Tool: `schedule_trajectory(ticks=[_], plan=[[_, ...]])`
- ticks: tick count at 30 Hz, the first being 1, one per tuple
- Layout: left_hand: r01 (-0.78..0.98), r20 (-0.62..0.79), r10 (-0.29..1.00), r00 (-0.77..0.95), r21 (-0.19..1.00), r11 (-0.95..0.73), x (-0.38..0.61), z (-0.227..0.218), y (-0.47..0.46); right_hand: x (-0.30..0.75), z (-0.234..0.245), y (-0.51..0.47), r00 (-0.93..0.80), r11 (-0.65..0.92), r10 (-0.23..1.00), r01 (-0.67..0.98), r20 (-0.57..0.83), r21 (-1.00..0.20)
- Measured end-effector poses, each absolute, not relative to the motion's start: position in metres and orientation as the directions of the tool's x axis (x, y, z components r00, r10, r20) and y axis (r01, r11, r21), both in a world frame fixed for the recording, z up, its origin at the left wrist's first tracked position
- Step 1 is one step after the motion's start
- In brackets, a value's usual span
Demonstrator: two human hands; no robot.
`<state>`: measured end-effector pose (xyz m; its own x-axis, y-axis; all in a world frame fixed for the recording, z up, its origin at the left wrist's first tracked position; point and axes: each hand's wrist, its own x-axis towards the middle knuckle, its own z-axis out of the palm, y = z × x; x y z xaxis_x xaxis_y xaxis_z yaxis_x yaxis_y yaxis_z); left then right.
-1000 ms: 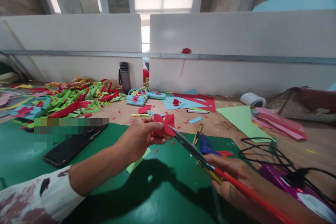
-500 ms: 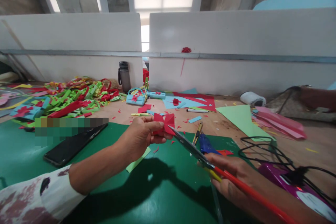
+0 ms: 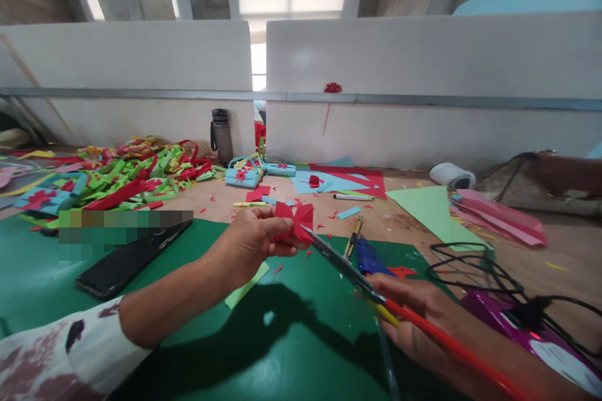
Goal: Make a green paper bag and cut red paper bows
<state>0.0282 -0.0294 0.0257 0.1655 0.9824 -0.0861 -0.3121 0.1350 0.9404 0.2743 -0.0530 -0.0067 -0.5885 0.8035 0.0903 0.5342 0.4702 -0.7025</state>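
Observation:
My left hand (image 3: 249, 243) is closed in a pinch on a folded red paper piece (image 3: 297, 220), held up above the green cutting mat (image 3: 188, 326). My right hand (image 3: 414, 319) grips scissors (image 3: 348, 269) with red and yellow handles. The blade tips touch the lower right edge of the red paper. Small red snippets lie on the mat below it.
A black phone (image 3: 126, 258) lies on the mat's left. Heaps of green and red paper strips (image 3: 117, 178) fill the left. Blue paper baskets (image 3: 244, 174), a grey bottle (image 3: 222, 135), a blue glue gun (image 3: 369, 258), a green sheet (image 3: 430, 208), pink paper (image 3: 498, 216) and black cables (image 3: 475, 266) surround the work. White partitions stand behind.

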Motion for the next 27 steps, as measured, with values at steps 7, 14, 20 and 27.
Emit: schedule_trajectory(ticks=[7, 14, 20, 27], plan=[[-0.323, -0.067, 0.986, 0.153, 0.939, 0.114, 0.0303, 0.0247, -0.0303, 0.2741, -0.0002, -0.0588, -0.617, 0.363, 0.786, 0.497, -0.028, -0.788], [-0.323, -0.061, 0.99, 0.13, 0.941, 0.101, 0.0308, 0.0232, -0.0303, 0.2726, -0.001, -0.0578, -0.607, 0.321, 0.791, 0.521, -0.078, -0.791], [-0.324, -0.052, 0.986, 0.156, 0.941, 0.1, 0.0307, 0.021, -0.0301, 0.2731, -0.0067, -0.057, -0.586, 0.288, 0.806, 0.506, -0.079, -0.813], [-0.338, -0.059, 0.988, 0.143, 0.935, 0.105, 0.0301, 0.0178, -0.0298, 0.2749, 0.0015, -0.0585, -0.613, 0.352, 0.788, 0.509, -0.045, -0.785]])
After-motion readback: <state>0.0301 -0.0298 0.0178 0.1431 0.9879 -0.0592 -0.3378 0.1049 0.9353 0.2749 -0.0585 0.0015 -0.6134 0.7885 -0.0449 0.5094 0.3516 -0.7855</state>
